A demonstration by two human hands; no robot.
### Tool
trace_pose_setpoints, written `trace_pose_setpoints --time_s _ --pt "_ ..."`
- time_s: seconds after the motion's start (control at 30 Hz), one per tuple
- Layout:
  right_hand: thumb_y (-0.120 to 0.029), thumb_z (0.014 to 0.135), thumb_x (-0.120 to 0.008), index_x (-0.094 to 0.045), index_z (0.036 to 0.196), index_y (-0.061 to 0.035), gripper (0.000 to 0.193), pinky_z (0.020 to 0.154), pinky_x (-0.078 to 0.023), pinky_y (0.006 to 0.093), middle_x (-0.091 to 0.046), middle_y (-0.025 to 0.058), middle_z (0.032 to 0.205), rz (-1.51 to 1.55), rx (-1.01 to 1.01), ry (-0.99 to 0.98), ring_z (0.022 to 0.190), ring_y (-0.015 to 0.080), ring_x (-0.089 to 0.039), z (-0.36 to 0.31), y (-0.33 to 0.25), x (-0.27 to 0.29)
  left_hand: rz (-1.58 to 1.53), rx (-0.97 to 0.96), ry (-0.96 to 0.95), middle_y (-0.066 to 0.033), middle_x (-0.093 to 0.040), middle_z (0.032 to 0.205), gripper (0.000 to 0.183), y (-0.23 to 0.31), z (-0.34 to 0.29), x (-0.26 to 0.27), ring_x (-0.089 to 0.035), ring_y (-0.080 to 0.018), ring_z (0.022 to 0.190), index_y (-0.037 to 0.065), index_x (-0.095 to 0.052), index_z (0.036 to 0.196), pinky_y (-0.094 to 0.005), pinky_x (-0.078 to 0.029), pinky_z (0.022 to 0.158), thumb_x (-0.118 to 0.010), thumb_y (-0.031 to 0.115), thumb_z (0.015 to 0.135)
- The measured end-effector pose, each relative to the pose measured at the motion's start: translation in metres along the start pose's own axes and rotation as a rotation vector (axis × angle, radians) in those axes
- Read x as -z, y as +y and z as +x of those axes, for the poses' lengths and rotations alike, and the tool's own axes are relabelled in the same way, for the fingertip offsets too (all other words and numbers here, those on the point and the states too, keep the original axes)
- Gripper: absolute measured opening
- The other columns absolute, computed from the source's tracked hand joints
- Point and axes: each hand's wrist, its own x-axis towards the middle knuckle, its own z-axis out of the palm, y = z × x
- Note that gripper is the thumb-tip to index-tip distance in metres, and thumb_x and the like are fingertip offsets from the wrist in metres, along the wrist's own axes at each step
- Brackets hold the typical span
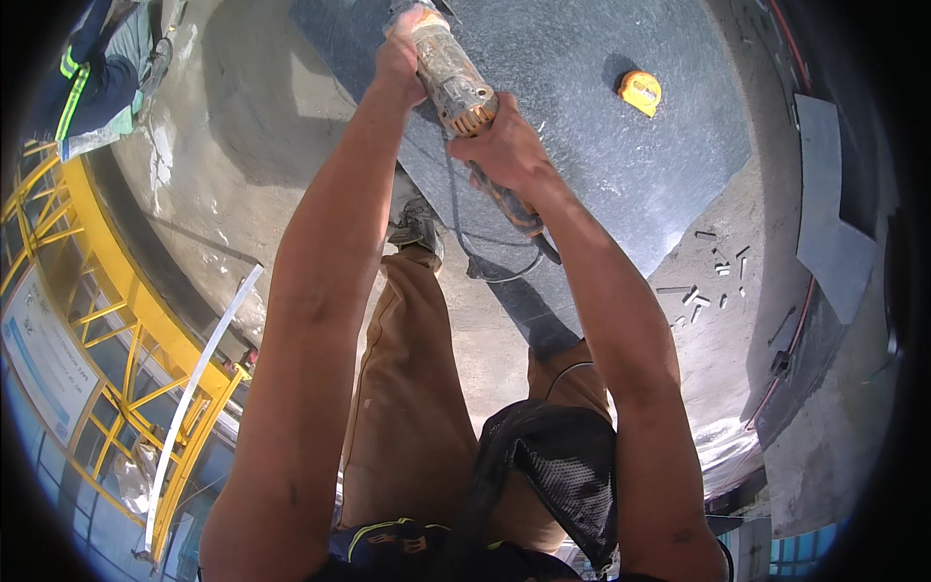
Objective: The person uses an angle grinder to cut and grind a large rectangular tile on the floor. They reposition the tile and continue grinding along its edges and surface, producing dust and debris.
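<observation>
An angle grinder (452,80), dusty with orange vents, is held out in front of me over a large grey slab (572,165). My left hand (401,58) is wrapped round its far end, by the head. Closer to me, my right hand (504,145) grips the body near the vents, and the rear handle (519,209) runs back under that wrist. From the handle a dark cord (504,279) loops down toward my legs. The disc end lies at the top edge of the picture, mostly cut off. To the right on the slab rests a yellow tape measure (640,92).
Small dark offcuts (693,296) litter the concrete floor at the right. Beyond them lies an L-shaped grey piece (834,209). Yellow metal railing (126,281) with a sign and a long pale strip (199,407) stands at the left. Another person (102,78) is at upper left.
</observation>
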Motion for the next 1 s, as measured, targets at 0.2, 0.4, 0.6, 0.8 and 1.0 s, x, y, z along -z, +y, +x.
trace_pose_setpoints --time_s 0.2,0.4,0.6,0.8,1.0 --pt "-0.033 0.077 -0.084 -0.035 0.143 0.0131 0.094 0.095 -0.061 0.0432 -0.074 0.0297 0.109 0.035 -0.022 -0.073 0.107 0.0386 -0.076 0.007 -0.016 0.009 0.895 -0.432 -0.077 -0.0061 -0.071 0.125 0.039 -0.004 0.030 0.034 -0.067 -0.0253 0.117 0.012 -0.064 0.138 -0.0433 -0.055 0.106 -0.043 0.033 0.114" --pt "-0.034 0.077 -0.085 -0.033 0.143 0.0180 0.099 0.099 -0.060 0.0435 -0.072 0.0323 0.114 -0.085 -0.008 -0.050 0.111 0.0412 -0.074 0.016 -0.028 0.010 -0.076 -0.063 -0.289 -0.0062 -0.070 0.129 0.038 0.009 0.046 0.043 -0.067 -0.0244 0.118 0.012 -0.062 0.140 -0.0401 -0.055 0.104 -0.043 0.033 0.114" --pt "-0.035 0.077 -0.086 -0.032 0.146 0.0166 0.101 0.102 -0.058 0.0427 -0.072 0.0329 0.116 -0.039 -0.013 -0.051 0.114 0.0422 -0.073 0.006 -0.021 0.010 0.596 -0.049 -0.009 -0.0092 -0.070 0.108 0.042 0.020 0.011 0.003 -0.069 -0.0256 0.095 0.006 -0.065 0.124 -0.0453 -0.059 0.085 -0.053 0.043 0.107" --pt "-0.035 0.076 -0.087 -0.035 0.146 0.0134 0.099 0.102 -0.057 0.0423 -0.072 0.0315 0.118 -0.026 -0.024 -0.033 0.117 0.0416 -0.072 -0.018 -0.009 0.013 0.347 -0.167 -0.069 -0.0131 -0.072 0.116 0.035 -0.010 -0.005 0.014 -0.071 -0.0321 0.105 0.006 -0.066 0.131 -0.0522 -0.061 0.090 -0.046 0.028 0.111" --pt "-0.035 0.074 -0.088 -0.037 0.146 0.0119 0.100 0.101 -0.057 0.0427 -0.072 0.0308 0.118 -0.029 -0.013 -0.004 0.116 0.0409 -0.072 -0.026 0.006 0.012 -0.119 0.007 0.080 -0.0148 -0.073 0.107 0.037 -0.027 -0.013 -0.009 -0.073 -0.0331 0.093 0.002 -0.068 0.124 -0.0523 -0.064 0.082 -0.043 0.027 0.112"
